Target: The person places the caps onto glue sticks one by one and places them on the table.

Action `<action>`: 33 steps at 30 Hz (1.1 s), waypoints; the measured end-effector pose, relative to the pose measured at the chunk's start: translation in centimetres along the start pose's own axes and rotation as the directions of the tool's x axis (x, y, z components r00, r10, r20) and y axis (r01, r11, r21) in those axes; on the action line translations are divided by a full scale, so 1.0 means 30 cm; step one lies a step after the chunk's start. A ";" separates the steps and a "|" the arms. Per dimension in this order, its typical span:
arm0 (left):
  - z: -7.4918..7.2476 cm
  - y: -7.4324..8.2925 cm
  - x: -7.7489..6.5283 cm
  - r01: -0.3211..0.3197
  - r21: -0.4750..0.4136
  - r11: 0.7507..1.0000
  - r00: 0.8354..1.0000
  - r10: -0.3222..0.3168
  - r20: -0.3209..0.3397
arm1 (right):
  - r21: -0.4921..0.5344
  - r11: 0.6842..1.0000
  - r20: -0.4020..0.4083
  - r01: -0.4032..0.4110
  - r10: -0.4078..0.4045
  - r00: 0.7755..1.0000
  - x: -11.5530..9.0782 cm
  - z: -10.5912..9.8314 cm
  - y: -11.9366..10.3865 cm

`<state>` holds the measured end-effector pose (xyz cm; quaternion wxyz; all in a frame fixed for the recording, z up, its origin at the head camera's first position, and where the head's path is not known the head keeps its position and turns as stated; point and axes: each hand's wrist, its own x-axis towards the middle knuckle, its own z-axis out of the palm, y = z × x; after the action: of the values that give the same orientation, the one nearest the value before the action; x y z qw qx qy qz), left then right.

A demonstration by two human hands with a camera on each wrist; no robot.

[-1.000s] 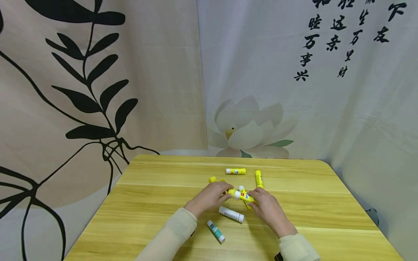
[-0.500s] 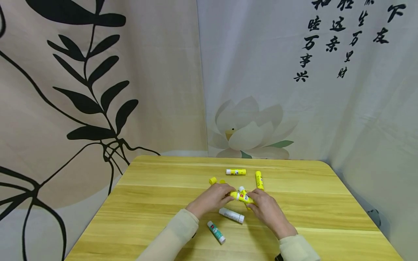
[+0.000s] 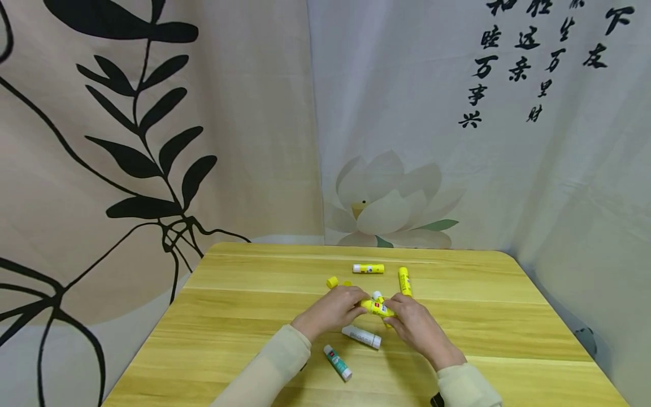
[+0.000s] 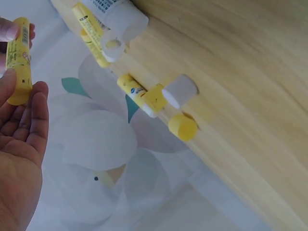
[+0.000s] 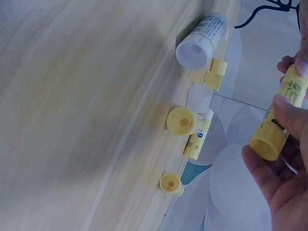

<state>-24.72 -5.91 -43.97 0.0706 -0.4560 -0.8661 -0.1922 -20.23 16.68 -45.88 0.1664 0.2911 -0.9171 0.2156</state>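
Both hands hold a yellow glue stick [image 3: 377,308] above the table, lying nearly level between them. My left hand [image 3: 333,310] pinches its left end, and my right hand [image 3: 418,329] grips the other end with thumb and fingers. In the right wrist view the yellow base [image 5: 266,144] faces out beneath my right thumb. Under the held stick lies another yellow glue stick with a white end [image 3: 377,295], partly hidden. A white glue stick [image 3: 361,336] lies just nearer, below my left fingers.
A teal glue stick [image 3: 337,363] lies near the front. Farther back are two yellow glue sticks [image 3: 368,268], [image 3: 404,281]. Small yellow caps [image 3: 332,282] stand beyond my left hand, and a white cap [image 4: 180,90] shows beside them in the left wrist view. Curtains border the wooden table [image 3: 254,282].
My left hand has moved slightly right, closer to my right hand. The white band on the held glue stick no longer shows between its yellow parts. The loose glue sticks stay put.
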 end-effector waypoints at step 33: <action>-0.008 -0.014 -0.011 -0.012 0.113 0.993 0.996 0.002 0.089 | -0.021 0.992 0.178 -0.125 0.126 0.976 0.032 0.021 -0.009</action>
<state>-24.88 -6.47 -43.96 0.0588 -0.4622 -0.8764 -0.1220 -20.93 15.72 -45.93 0.0709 0.2500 -0.9459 0.1943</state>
